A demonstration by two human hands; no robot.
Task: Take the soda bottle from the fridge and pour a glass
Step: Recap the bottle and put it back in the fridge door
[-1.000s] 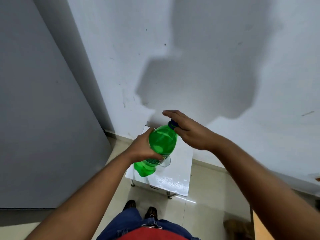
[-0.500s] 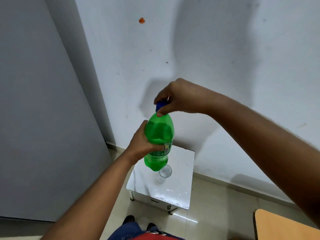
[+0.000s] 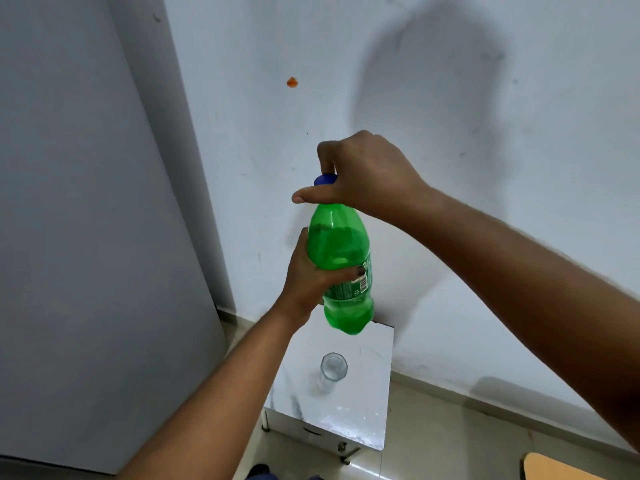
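A green soda bottle (image 3: 341, 258) hangs nearly upright in the air in front of the wall. My left hand (image 3: 310, 275) grips its middle from the left, fingers over the label. My right hand (image 3: 363, 174) is closed over the blue cap (image 3: 325, 179) at the top, thumb under it. Below the bottle an empty clear glass (image 3: 333, 370) stands upright on a small white table (image 3: 367, 410).
The grey fridge (image 3: 86, 237) fills the left side, its door shut. A white wall is straight ahead. The tip of a wooden surface (image 3: 547, 467) shows at the bottom right. Tiled floor surrounds the small table.
The bottle has swung from tilted to nearly upright and risen in view. My right hand went from beside the cap to closed over it. The glass is now uncovered below.
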